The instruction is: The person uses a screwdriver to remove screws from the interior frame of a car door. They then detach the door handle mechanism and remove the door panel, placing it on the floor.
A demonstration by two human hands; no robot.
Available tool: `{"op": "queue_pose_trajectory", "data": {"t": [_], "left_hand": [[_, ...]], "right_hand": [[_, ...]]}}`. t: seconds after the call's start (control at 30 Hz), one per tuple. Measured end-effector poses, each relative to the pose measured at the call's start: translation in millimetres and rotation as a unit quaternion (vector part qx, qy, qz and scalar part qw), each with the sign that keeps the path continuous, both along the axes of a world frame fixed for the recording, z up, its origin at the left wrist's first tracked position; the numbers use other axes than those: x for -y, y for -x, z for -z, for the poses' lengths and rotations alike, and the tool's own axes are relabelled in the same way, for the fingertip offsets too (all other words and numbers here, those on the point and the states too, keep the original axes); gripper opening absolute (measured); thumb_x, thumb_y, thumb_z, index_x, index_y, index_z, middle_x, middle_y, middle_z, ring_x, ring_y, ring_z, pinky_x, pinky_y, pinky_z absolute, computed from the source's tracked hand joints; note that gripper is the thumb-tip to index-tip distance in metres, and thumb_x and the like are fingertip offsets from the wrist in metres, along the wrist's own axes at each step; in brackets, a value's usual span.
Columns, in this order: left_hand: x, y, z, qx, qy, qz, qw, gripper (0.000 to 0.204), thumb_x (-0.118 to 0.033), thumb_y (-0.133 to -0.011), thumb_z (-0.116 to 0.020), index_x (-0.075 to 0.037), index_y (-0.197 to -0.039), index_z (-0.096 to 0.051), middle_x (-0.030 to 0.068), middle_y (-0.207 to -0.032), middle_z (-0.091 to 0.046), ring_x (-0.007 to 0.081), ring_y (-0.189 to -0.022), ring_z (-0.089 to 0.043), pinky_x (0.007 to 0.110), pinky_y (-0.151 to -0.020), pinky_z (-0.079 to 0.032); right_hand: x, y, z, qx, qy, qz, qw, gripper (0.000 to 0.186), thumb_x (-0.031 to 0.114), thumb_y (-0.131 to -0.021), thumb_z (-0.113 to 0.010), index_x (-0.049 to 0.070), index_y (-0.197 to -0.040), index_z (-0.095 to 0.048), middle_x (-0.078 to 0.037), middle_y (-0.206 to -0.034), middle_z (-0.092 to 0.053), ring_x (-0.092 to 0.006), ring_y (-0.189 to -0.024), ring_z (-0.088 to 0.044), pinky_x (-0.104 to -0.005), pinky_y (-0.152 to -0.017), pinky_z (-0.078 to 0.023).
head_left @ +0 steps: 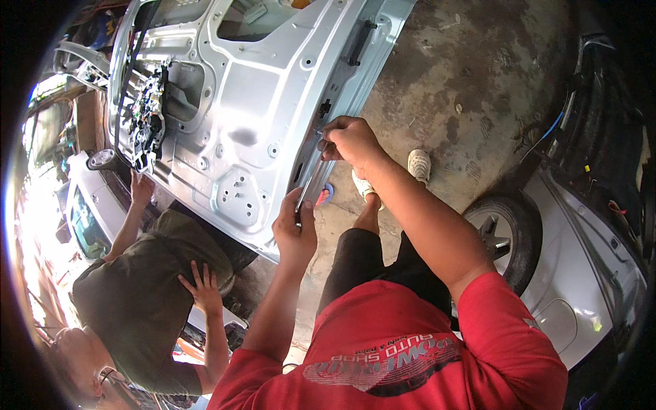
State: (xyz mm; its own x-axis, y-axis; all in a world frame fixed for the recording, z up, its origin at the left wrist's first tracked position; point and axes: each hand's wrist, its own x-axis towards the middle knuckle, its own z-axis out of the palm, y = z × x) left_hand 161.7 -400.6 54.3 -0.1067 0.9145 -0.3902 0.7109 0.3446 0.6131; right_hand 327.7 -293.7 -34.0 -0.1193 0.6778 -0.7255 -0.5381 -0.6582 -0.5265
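A bare silver car door [260, 102] fills the upper middle, its edge running diagonally beside me. My left hand [294, 225] is closed around the lower end of a long, thin metal piece [309, 180] lying along that edge. My right hand [345, 140] pinches at the upper end of the piece, against the door edge near a dark slot. Its fingertips are partly hidden. A black mechanism with small parts [147, 119] sits on the door’s left side.
A co-worker [137, 294] in a dark shirt is at lower left, one hand near the door. A white car [574, 273] with a wheel [512, 253] stands at right. A round blue-and-red object [325, 193] lies on the concrete floor [465, 82]. Another white vehicle [102, 198] is at left.
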Motion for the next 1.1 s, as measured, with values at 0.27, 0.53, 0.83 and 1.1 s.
{"op": "queue_pose_trajectory", "data": {"t": [0.27, 0.53, 0.83, 1.1], "left_hand": [[-35.1, -13.6, 11.0, 0.376, -0.268, -0.125, 0.878, 0.043, -0.027, -0.093, -0.059, 0.003, -0.123, -0.053, 0.012, -0.109, -0.057, 0.0211, -0.102, -0.057, 0.038, -0.096, -0.044], [-130.3, -91.3, -27.0, 0.395, -0.312, -0.037, 0.863, 0.044, -0.033, -0.091, -0.059, 0.001, -0.12, -0.059, 0.0065, -0.078, -0.057, 0.0111, -0.066, -0.05, 0.023, -0.058, -0.036], [-217.8, -158.5, -4.5, 0.104, -0.251, 0.111, 0.956, 0.03, -0.028, -0.088, -0.069, -0.003, -0.105, -0.071, 0.0084, -0.073, -0.068, 0.0141, -0.064, -0.059, 0.031, -0.064, -0.048], [-144.0, -101.3, -50.5, 0.197, -0.127, 0.078, 0.969, 0.021, -0.014, -0.093, -0.063, 0.001, -0.107, -0.067, -0.0005, -0.079, -0.058, 0.0056, -0.069, -0.045, 0.02, -0.063, -0.038]], "right_hand": [[-6.6, -0.1, -0.3, -0.084, 0.063, -0.005, 0.994, 0.008, 0.005, -0.09, -0.059, -0.001, -0.091, -0.064, -0.011, -0.078, -0.065, -0.0172, -0.058, -0.061, -0.0381, -0.066, -0.063], [-12.8, -11.6, 4.3, -0.114, 0.069, -0.051, 0.99, 0.01, 0.01, -0.09, -0.06, 0.001, -0.092, -0.065, -0.011, -0.082, -0.067, -0.0173, -0.061, -0.063, -0.0352, -0.062, -0.062], [-23.9, -14.2, 11.8, -0.219, 0.085, -0.121, 0.965, 0.023, 0.017, -0.097, -0.045, 0.004, -0.089, -0.063, -0.008, -0.071, -0.065, -0.0181, -0.052, -0.062, -0.0395, -0.058, -0.062], [-9.7, -29.4, 11.5, -0.225, 0.096, -0.099, 0.965, 0.012, 0.013, -0.093, -0.058, 0.004, -0.088, -0.063, -0.003, -0.066, -0.058, -0.0106, -0.049, -0.053, -0.0344, -0.061, -0.062]]}}
